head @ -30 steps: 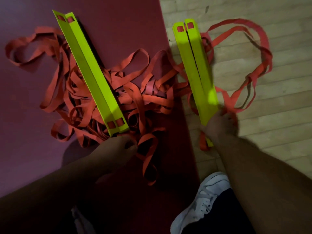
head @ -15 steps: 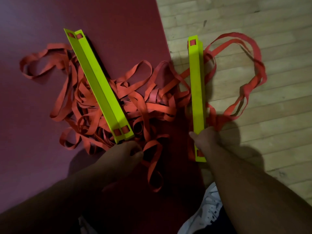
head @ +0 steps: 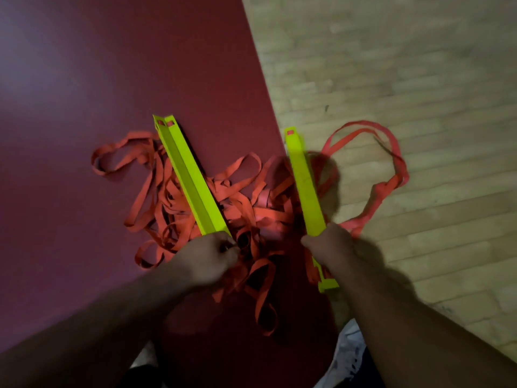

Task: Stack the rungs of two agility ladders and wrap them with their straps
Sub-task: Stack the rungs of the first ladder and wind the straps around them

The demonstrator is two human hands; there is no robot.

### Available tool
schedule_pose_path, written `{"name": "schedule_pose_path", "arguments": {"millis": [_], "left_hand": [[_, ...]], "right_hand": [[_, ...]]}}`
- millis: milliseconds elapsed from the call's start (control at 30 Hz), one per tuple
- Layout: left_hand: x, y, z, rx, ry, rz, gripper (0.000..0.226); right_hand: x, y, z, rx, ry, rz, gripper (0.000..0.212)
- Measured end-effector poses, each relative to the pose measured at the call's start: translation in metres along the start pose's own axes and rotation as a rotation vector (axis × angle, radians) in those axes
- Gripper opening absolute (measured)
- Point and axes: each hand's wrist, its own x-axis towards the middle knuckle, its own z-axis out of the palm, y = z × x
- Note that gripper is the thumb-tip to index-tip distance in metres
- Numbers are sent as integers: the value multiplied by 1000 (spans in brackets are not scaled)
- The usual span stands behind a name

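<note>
Holding, left hand (head: 207, 259): fingers are curled tight round the near end of the left rung stack (head: 193, 177), just left of centre. That end is covered by the hand, so how much strap is caught in the grip can't be made out.
Holding, right hand (head: 333, 245): closed round the right rung stack (head: 305, 186) a bit up from its near end. A short yellow stub is left poking out below the wrist.
Left rung stack: neon-yellow bars, laid on the tangle and slanted up toward the upper left. Two red slots can be seen at the far end.
Right rung stack: seen edge-on, pointed nearly straight up the frame along the mat's right border. One red slot is shown at its top.
straps (head: 251, 203): a messy orange-red pile, spread on the mat between and under both stacks, with loops trailed down toward the bottom centre.
loop (head: 391, 175): one long strap loop is thrown out to the right, onto the wood floor (head: 391, 65).
mat (head: 112, 79): dark red, filling the left half of the frame.
shoe (head: 349, 357): a pale sneaker is glimpsed at the bottom edge, blurry.
</note>
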Motion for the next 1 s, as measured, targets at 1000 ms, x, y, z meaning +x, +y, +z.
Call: {"name": "schedule_pose_path", "arguments": {"millis": [1000], "left_hand": [[-178, 68, -161, -1888, 224, 490, 25]], "right_hand": [[-272, -108, -132, -103, -192, -910, 42]]}}
